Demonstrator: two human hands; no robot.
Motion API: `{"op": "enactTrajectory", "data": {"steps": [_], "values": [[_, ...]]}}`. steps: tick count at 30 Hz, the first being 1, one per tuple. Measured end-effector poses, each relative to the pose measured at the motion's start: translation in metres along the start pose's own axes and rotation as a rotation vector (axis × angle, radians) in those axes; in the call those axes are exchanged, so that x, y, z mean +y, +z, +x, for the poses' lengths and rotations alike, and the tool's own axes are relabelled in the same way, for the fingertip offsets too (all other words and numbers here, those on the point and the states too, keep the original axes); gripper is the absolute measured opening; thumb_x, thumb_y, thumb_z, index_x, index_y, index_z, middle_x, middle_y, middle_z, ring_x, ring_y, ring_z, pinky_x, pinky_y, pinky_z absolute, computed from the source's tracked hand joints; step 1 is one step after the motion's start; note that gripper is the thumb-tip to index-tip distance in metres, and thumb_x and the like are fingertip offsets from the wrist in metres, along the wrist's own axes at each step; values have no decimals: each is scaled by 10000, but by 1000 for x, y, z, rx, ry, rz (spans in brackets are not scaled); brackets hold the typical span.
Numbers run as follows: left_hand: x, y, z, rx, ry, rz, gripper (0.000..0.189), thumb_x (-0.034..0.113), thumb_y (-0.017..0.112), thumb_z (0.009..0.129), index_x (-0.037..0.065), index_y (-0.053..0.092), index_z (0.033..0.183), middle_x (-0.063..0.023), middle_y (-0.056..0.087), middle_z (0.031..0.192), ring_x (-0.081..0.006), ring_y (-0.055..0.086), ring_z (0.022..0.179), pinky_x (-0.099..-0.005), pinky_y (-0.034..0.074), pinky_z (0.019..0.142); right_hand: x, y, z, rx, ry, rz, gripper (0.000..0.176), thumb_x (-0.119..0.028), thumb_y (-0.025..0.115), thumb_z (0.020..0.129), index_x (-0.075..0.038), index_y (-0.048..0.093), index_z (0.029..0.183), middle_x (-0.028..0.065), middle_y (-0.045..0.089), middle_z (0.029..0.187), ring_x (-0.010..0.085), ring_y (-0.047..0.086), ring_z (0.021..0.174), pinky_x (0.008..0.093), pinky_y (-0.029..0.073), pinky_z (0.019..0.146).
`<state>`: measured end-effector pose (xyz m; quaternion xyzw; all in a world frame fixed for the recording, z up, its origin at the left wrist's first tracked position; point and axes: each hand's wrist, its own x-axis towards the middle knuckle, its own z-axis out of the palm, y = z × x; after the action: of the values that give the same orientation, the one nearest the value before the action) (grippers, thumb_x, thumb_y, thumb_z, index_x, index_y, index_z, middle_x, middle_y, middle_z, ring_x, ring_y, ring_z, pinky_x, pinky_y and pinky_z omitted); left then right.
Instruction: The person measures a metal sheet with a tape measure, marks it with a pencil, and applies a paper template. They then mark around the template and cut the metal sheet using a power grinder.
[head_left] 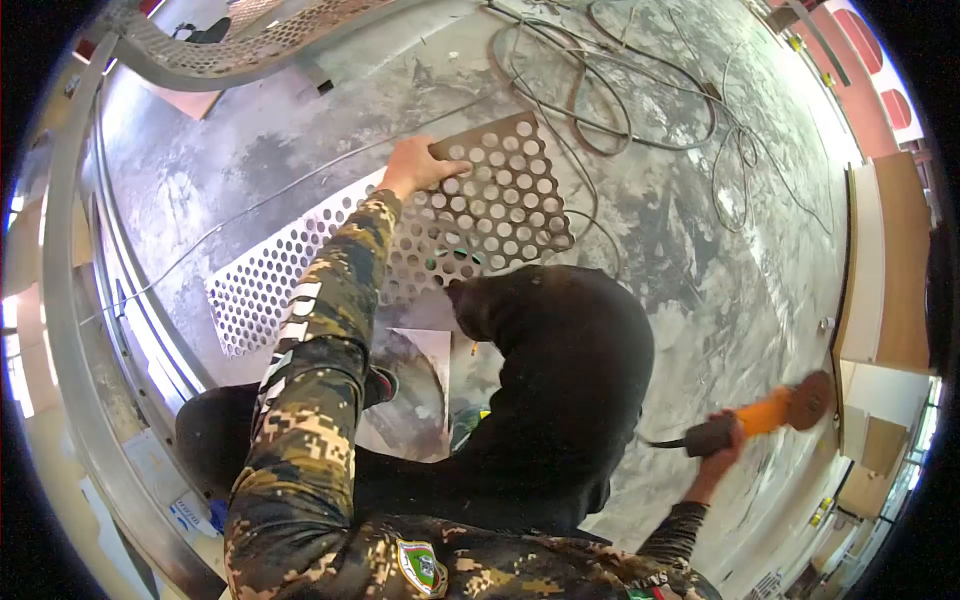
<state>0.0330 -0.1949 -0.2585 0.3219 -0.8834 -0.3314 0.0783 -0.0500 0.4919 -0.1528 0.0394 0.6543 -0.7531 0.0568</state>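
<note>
My left hand (418, 168) grips the upper edge of a perforated metal sheet (490, 185), thumb over the near face. The sheet is full of round holes; its right part looks brown and its left part pale and bright. My bent leg in black trousers (570, 370) hides part of its lower edge. Off to the right, well apart from the sheet, my right hand (722, 450) is wrapped round the body of an orange and black angle grinder (755, 418). A brown disc (808, 400) at the grinder's head points right.
Looped cables (640, 100) lie on the grey floor at the upper right. A curved metal frame (70, 250) runs along the left and top. A flat plate (410, 390) is on the floor by my legs. Boards (880, 270) stand along the right edge.
</note>
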Motion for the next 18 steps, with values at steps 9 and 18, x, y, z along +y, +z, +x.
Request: {"op": "enactTrajectory", "data": {"steps": [9,18], "values": [[-24,63,14,-47,-37,81,680,630,758,685,41,676,1016,-148,691,889,-332,666,865,-418,501,748,114,126,-34,-228,378,-194,457,-146,738,811,-7,497,1173,114,657,956,203,662,785,332,546,700],[-3,95,-19,34,148,7,676,539,761,751,70,614,1215,-161,669,1121,-329,622,1070,-417,486,929,143,232,30,-468,263,-82,412,-153,683,883,-1,499,1220,86,647,995,195,659,903,337,547,795]]}}
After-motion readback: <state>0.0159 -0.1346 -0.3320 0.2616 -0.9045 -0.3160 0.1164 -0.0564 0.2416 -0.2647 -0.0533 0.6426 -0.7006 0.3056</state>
